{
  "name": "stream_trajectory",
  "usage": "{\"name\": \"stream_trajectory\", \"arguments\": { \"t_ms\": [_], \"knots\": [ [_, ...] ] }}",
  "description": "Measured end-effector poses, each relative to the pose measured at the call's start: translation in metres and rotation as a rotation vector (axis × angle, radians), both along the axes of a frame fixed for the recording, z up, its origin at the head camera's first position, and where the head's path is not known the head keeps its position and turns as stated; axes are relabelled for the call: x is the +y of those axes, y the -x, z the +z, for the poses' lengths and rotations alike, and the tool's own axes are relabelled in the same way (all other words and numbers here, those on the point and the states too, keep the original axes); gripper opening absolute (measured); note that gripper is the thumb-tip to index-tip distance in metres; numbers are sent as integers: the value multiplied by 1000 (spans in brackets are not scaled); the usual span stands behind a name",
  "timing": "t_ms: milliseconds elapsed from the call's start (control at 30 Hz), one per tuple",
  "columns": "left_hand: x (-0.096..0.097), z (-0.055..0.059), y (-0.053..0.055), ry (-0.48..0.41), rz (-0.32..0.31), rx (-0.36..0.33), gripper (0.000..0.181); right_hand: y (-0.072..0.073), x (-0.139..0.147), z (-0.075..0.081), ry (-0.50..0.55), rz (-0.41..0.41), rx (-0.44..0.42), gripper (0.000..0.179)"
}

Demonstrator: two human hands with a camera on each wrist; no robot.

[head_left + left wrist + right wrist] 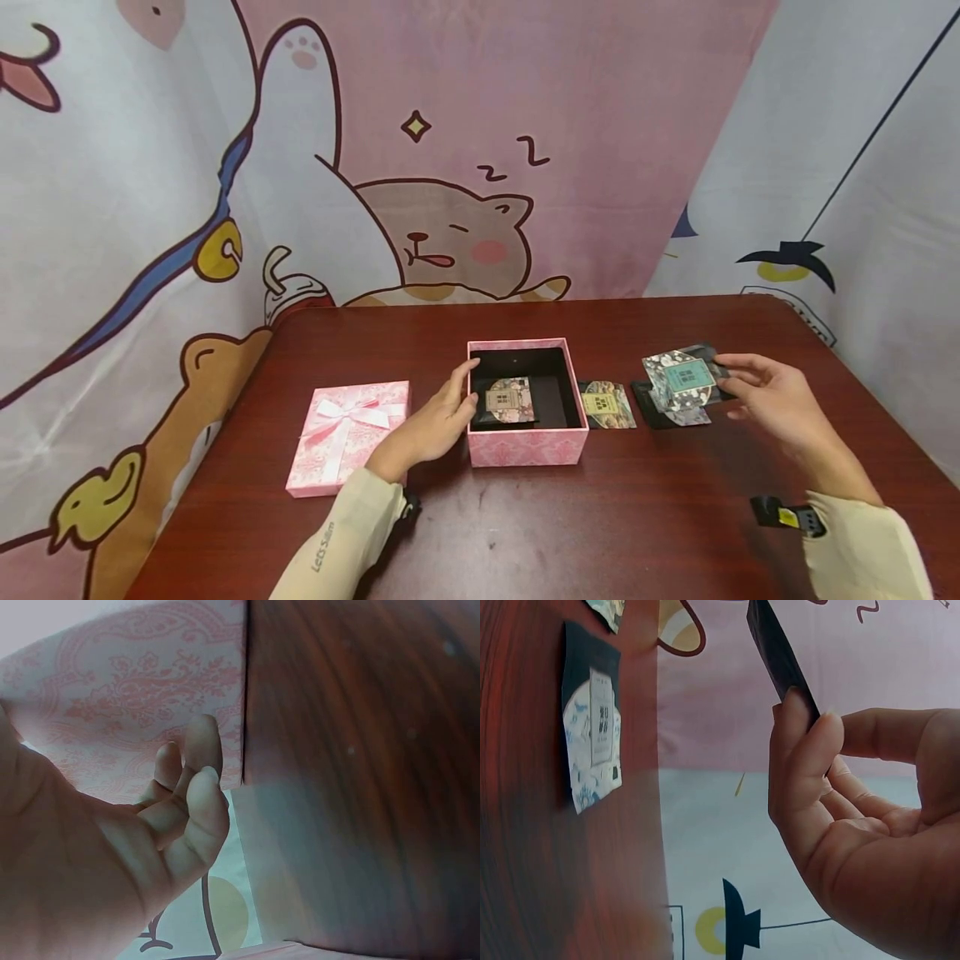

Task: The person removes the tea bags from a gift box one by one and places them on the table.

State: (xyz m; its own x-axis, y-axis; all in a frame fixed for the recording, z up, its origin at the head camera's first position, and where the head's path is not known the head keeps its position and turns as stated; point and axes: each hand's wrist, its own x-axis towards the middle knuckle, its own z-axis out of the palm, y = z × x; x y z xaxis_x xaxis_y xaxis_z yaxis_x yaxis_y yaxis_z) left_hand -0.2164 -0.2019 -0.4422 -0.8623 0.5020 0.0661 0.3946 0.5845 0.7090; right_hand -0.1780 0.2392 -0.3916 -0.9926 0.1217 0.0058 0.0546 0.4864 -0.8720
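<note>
While right fingers [750, 362] pinched the teal-labelled packet [686, 377], partly hiding the packet below [696, 417], left fingers [457, 381] lay loose at the pink box [528, 450], which partly hid the yellow-labelled packet [609, 407].

Reddish-brown table [487, 525], bow-topped pink lid [348, 437], open pink box [525, 451], two packets [617, 408]

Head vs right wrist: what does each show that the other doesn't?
Head only: open pink box, the packet inside it, bow-topped lid, left grip at the box's edge, and the teal label on the held packet.

Right wrist only: the held packet nearly edge-on, and the full pale label of the packet lying on the table, which head has hidden behind the held one.

Both: right grip pinching a packet, the lying packet, table, printed backdrop.
</note>
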Motion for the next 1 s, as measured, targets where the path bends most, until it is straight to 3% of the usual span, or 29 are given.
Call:
{"name": "stream_trajectory", "arguments": {
  "t_ms": [433, 1000],
  "knots": [
    [0, 1, 0, -4, -10, 2, 57, 0, 19, -3, -41, -47, -39, 47],
    [0, 0, 1, 2, -6, -9, 58, 5, 47, -16, -42, -76, -82, 43]
  ]
}}
